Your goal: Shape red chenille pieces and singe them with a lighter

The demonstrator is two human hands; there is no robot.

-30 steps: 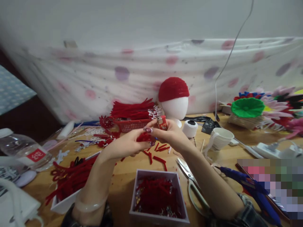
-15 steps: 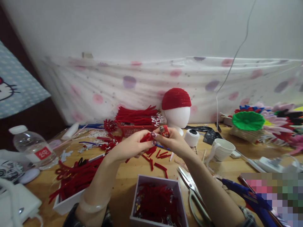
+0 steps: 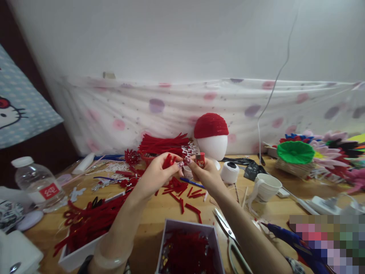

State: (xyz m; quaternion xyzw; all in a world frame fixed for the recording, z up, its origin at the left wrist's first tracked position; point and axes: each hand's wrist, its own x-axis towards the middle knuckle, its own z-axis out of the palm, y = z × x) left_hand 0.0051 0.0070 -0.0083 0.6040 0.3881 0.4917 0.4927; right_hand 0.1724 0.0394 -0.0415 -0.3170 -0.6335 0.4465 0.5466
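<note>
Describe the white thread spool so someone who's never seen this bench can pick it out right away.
Start at the white head form wearing the red cap, near the back of the table. Just right of its base, slightly nearer you, stands the squat white spool. Its dark round centre on top sets it apart from the open white cup farther right.

red lighter [image 3: 200, 160] now more upright
</note>
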